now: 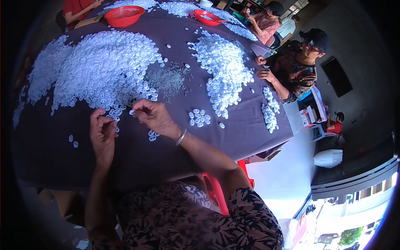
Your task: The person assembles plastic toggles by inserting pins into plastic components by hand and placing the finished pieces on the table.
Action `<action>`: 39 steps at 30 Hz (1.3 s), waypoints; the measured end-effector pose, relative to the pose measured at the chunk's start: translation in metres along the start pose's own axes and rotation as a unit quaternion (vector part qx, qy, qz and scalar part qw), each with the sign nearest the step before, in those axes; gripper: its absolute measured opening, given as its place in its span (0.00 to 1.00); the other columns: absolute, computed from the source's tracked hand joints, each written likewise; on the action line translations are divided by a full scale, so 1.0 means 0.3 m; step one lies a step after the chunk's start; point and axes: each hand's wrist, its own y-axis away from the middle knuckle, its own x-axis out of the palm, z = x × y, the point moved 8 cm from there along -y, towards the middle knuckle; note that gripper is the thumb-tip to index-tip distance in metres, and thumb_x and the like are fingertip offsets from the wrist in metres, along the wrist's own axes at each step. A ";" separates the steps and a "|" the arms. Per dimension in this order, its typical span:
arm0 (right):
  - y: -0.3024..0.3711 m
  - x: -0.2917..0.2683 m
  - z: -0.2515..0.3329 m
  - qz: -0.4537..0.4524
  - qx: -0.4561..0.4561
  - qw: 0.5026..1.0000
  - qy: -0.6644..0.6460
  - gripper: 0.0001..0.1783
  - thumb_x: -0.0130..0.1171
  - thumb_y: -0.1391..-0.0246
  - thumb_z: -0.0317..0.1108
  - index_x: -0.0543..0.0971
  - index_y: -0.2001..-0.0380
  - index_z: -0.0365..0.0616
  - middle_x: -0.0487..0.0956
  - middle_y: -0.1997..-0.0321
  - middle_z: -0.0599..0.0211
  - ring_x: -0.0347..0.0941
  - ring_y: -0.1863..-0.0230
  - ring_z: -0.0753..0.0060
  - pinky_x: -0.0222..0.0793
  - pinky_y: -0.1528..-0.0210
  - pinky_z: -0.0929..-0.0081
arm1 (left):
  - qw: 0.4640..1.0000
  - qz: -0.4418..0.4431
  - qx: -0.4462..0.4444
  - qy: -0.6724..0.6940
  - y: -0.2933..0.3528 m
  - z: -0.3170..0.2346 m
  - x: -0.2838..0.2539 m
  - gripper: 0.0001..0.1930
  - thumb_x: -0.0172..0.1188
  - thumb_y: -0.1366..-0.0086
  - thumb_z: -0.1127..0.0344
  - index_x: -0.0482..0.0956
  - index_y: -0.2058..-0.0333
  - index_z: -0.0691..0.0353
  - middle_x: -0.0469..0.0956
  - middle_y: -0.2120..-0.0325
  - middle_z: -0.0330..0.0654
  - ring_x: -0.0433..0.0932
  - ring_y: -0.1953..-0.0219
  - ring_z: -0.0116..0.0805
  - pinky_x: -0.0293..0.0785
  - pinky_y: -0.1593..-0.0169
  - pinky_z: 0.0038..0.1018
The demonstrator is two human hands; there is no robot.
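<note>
My right hand (155, 116), with a metal bangle at its wrist, pinches a small white oval plastic piece (131, 112) between thumb and fingertips. Just to its left my left hand (103, 133) is raised with its fingers curled and pinched together; whether anything small sits in them is hidden. Both hands hover by the near edge of a large heap of white two-holed oval pieces (104, 62). Below my right hand lies a little cluster of the same pieces (153, 135). Beyond it spreads a pile of thin grey metal pins (168, 78).
A dark cloth (179, 160) covers the table. Right of the pins lies another white heap (223, 66), with a small group of pieces (199, 118) nearer me. Red basins (124, 17) stand at the far side. A co-worker (300, 66) sits at the right edge.
</note>
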 end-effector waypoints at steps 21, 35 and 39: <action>-0.001 -0.004 0.034 -0.016 -0.051 0.998 0.015 0.03 0.59 0.46 0.26 0.77 0.67 0.42 0.74 0.76 0.79 0.66 0.78 0.92 0.63 0.77 0.88 | 1.000 0.005 -0.010 -0.021 -0.003 0.006 -0.001 0.22 0.52 0.40 0.80 0.62 0.48 0.62 0.69 0.73 0.33 0.66 0.74 0.17 0.64 0.73 0.14; 0.005 -0.022 0.007 -0.024 0.052 0.998 -0.030 0.04 0.59 0.49 0.25 0.77 0.68 0.38 0.75 0.75 0.74 0.67 0.74 0.89 0.66 0.72 0.85 | 0.999 0.017 -0.028 -0.026 0.001 0.020 0.011 0.22 0.55 0.41 0.78 0.62 0.47 0.63 0.70 0.73 0.32 0.67 0.73 0.16 0.63 0.73 0.13; 0.003 -0.018 0.003 -0.020 0.057 0.998 -0.032 0.04 0.59 0.49 0.25 0.77 0.68 0.39 0.75 0.75 0.74 0.67 0.73 0.89 0.66 0.71 0.85 | 0.999 0.016 -0.035 -0.013 0.003 0.021 0.009 0.23 0.55 0.41 0.78 0.62 0.48 0.63 0.70 0.74 0.32 0.67 0.74 0.16 0.63 0.73 0.13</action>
